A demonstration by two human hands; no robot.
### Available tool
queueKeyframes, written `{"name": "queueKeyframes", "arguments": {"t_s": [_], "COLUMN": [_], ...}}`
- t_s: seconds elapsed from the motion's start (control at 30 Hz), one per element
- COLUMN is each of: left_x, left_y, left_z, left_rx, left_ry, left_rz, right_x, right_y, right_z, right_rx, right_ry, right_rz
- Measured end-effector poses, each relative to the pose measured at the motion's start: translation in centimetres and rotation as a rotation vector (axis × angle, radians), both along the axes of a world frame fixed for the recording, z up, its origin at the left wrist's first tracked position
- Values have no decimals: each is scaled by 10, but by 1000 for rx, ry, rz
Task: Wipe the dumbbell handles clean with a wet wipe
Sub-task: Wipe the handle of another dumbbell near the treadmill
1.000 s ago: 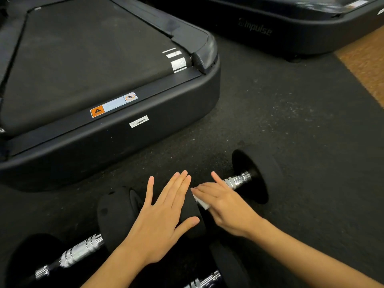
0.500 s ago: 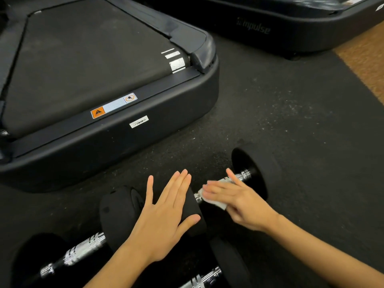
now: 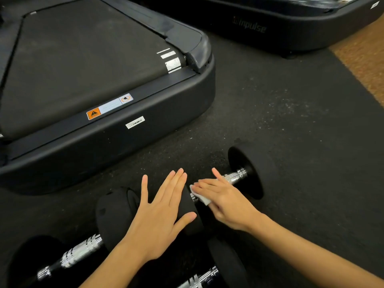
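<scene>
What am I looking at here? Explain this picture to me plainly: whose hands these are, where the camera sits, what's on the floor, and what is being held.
There is no machine at work here, only a person. The camera is worn on the person's head and looks forward and down, so the two bare arms reaching in from the bottom are the wearer's own.

The left hand lies flat, fingers spread, on one black end weight of a dumbbell, apparently to steady it. The right hand presses a white wet wipe against that dumbbell's shiny metal handle.

All of this rests on a dark rubber floor. A second dumbbell lies at lower left, and part of a third shows at the bottom edge. Behind them stands the black base of a treadmill, with another machine further back.
</scene>
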State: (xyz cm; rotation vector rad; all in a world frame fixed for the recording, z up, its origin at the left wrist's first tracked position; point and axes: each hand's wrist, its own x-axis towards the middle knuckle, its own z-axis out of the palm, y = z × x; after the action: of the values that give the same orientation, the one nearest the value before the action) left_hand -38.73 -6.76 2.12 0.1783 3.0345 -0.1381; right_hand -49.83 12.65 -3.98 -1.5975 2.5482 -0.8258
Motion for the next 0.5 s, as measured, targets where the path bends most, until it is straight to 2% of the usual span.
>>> {"name": "queueKeyframes", "arguments": {"t_s": [0.13, 0.23, 0.5], "left_x": [1, 3, 5], "left_y": [1, 3, 6], "left_z": [-1, -2, 0], "left_rx": [-11, -7, -6], "left_ry": [4, 6, 11], "left_rz": [0, -4, 12], "right_x": [-8, -16, -28], "right_y": [9, 13, -6], "right_z": [15, 17, 14], "right_rx": [67, 9, 12], "right_ry": [-111, -245, -32], "right_rz": [123, 143, 169]}}
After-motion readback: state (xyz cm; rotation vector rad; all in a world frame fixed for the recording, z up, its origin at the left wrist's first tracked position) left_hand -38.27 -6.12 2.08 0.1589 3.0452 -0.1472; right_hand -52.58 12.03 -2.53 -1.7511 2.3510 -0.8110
